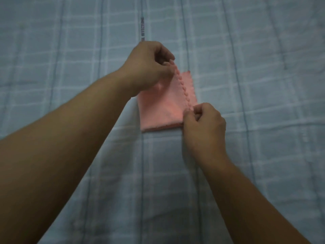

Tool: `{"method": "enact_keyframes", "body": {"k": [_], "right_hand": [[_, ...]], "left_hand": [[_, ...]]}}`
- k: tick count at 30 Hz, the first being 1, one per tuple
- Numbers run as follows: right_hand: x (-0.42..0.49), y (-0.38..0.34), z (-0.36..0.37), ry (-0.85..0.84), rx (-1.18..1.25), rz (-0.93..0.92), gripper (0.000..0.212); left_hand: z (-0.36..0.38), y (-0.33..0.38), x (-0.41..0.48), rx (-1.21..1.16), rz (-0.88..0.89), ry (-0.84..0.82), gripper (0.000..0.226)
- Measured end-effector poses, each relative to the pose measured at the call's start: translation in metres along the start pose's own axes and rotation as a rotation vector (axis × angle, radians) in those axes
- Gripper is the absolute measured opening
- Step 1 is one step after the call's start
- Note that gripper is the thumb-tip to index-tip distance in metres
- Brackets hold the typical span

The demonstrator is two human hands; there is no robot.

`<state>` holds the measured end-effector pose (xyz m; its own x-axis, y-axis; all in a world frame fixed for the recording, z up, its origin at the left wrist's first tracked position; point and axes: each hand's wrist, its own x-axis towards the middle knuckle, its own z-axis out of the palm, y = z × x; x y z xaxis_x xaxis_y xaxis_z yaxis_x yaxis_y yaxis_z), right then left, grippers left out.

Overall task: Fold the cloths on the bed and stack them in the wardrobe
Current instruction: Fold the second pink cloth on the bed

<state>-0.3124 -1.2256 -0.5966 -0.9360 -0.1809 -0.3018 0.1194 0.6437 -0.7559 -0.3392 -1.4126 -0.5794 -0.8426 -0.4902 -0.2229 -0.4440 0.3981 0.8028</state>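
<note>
Nearest me, the right hand [204, 124] pinches the near right corner of the small pink fleecy cloth [161, 110], thumb and forefinger closed on its scalloped edge [182, 87]. The cloth lies on the pale blue checked bedsheet [263, 85], lower layer flat, upper flap raised along that wavy edge. Over the cloth's far side the left hand [149, 66] pinches the other end of the same edge, higher than the right, so the trim runs fairly straight between the two hands. Beyond the cloth a narrow printed strip [142, 29] lies on the sheet.

From where I stand, the weak point looks like the grip: only fingertips on a thin trim. If either pinch slips, the flap would likely drop crooked and the corners would not meet. With one end held higher, the flap could also land twisted. The soft bedding may ruck under the cloth and drag the lower layer askew. The wardrobe is out of sight, and a loose fold might fall open when the cloth is carried there.
</note>
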Motion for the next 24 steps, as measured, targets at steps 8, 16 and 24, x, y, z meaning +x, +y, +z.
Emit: {"method": "enact_keyframes", "body": {"k": [8, 16, 24], "right_hand": [[0.014, 0.02, -0.012, 0.027, -0.164, -0.022, 0.021], [0.018, 0.032, -0.009, 0.109, -0.392, -0.182, 0.016], [0.042, 0.002, 0.012, 0.301, -0.283, -0.546, 0.041]], "left_hand": [[0.035, -0.008, 0.017, 0.11, 0.056, 0.047, 0.011], [0.047, -0.021, 0.018, 0.168, 0.15, 0.169, 0.022], [0.029, -0.043, -0.04, 0.405, 0.53, 0.342, 0.039]]}}
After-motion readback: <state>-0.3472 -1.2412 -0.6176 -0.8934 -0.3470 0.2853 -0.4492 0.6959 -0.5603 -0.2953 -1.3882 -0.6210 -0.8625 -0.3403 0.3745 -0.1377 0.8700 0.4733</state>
